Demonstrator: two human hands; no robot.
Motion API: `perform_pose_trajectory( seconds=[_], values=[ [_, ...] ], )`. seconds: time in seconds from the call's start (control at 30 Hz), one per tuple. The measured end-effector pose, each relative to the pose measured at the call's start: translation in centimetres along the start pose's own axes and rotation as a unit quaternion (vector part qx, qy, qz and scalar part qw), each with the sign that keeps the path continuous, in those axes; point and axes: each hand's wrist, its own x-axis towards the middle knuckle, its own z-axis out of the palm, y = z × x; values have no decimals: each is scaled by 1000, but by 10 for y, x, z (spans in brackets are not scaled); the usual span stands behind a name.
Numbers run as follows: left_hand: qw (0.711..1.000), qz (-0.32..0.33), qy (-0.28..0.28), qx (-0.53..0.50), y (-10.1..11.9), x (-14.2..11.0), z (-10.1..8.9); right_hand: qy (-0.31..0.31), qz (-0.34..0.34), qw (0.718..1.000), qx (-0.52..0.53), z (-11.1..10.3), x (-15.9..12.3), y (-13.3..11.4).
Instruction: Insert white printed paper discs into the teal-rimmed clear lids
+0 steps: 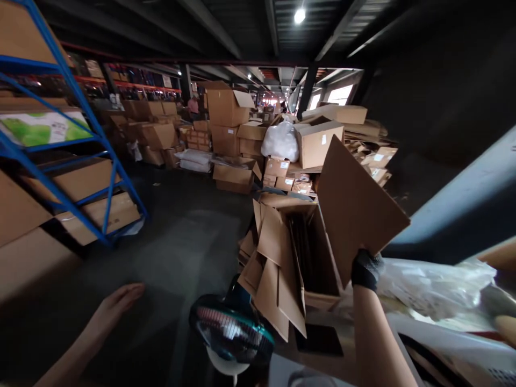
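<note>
While a blue rack [108,199] with cartons on its shelves stands far to the left of the open box [328,263], the left hand [119,302] is between the two, well apart from the box and above the dark floor [161,252]. Its fingers are stretched out and close together, and it has hold of nothing that shows. Beyond the box and to its left, brown cartons [157,137] crowd the floor, and another person [193,106] is among them, too small to make out clearly. Next comes a tall carton stack [226,121], also beyond the box.

Nearer, a fan [231,328] sits in front of the box and to its left. Folded cardboard pieces [274,242] lean along the box's left side, some reaching down in front of it, and more sheets stand inside. Behind the box is a stuffed clear bag [280,138].

At the box's right side rises a large cardboard sheet [355,209], tilted. The right hand [366,269], in a dark glove, is closed on that sheet's lower edge, just right of the box. Crumpled clear plastic [435,285] lies farther to the box's right.
</note>
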Motion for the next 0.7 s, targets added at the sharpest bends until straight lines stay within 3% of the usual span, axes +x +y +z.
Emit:
perform_pose_trajectory(
  seconds=[0.23, 0.4, 0.53, 0.6, 0.7],
  values=[
    [987, 135, -83, -7, 57, 13, 31, 18, -35, 999, -4, -58, -41, -110],
    [960, 208, -166, -90, 107, 24, 66, 100, -21, 995, 20, -112, -86, -174],
    [921, 237, -268, -152, 147, 35, 109, 175, 0, 984, 25, -162, -128, -207],
    [893, 251, -328, -177, 167, 37, 136, 205, -5, 975, 82, -189, -154, -219],
    [852, 243, -410, -219, 194, 29, 181, 205, -35, 957, 204, -228, -197, -235]
  ],
)
